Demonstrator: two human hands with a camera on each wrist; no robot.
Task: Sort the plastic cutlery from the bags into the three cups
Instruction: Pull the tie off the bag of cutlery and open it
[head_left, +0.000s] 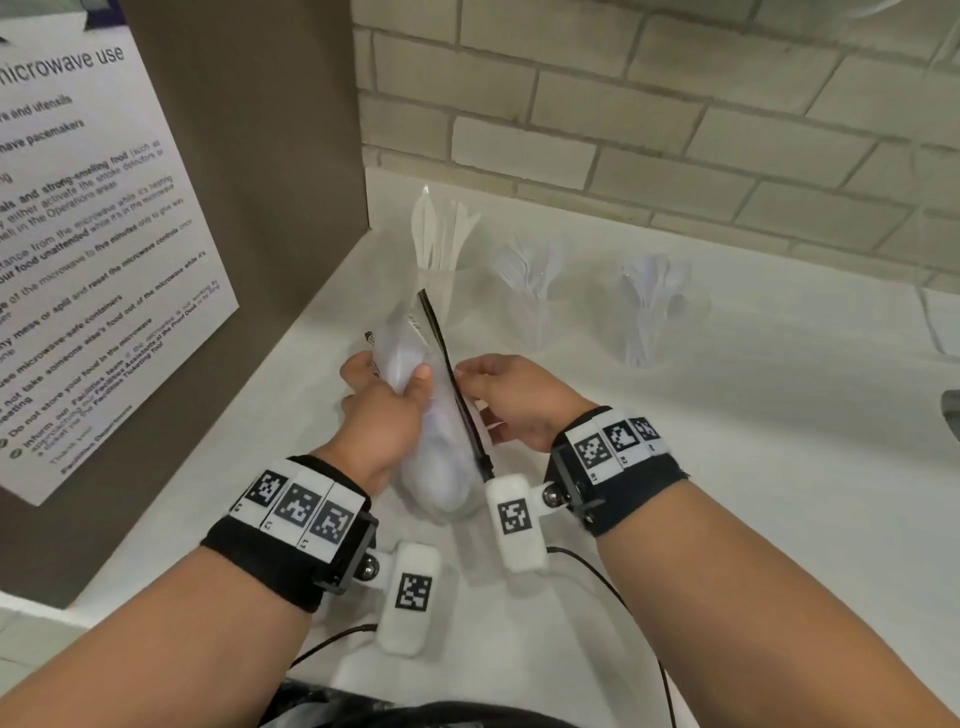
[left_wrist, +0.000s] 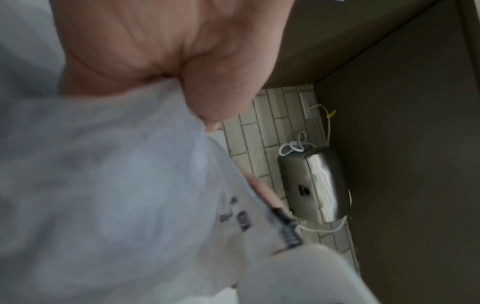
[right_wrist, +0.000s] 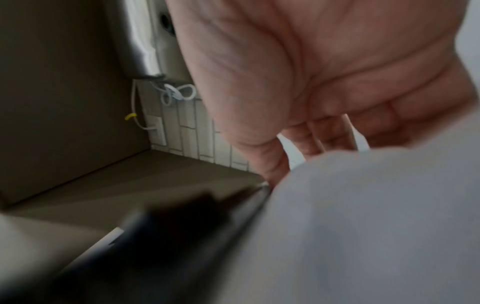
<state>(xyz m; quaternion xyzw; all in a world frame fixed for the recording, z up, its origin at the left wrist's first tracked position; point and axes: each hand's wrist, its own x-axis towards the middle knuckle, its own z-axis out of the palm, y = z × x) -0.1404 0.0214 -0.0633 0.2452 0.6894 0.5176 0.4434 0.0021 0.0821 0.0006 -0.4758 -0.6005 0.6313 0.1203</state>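
1. Wristbands (head_left: 296, 512) of black fabric with square-patterned tags wrap both forearms at the near edge of the head view, each with a white padded unit hanging beneath.
2. The left hand (head_left: 387, 410) curls its fingers and thumb around the clear plastic bag (head_left: 436, 462), gripping its upper part; the left wrist view shows the bag (left_wrist: 103, 185) bunched against the palm (left_wrist: 145, 47).
3. The bag stands on the white counter (head_left: 727, 441) between the two hands, holding pale cutlery that is too blurred to sort by kind.
4. The right hand (head_left: 511, 400) pinches the bag's black zip strip (head_left: 457, 384) between thumb and fingers; in the right wrist view a thin white piece shows past the fingers (right_wrist: 337, 131).
5. Three clear cups stand farther back in a row: the left cup (head_left: 441, 280) just behind the bag, the middle cup (head_left: 535, 306) beside it, and the right cup (head_left: 652, 322) near the tiled wall (head_left: 675, 104). Each holds white cutlery standing upright.
6. A printed microwave notice (head_left: 88, 249) hangs on the brown side panel at the left.
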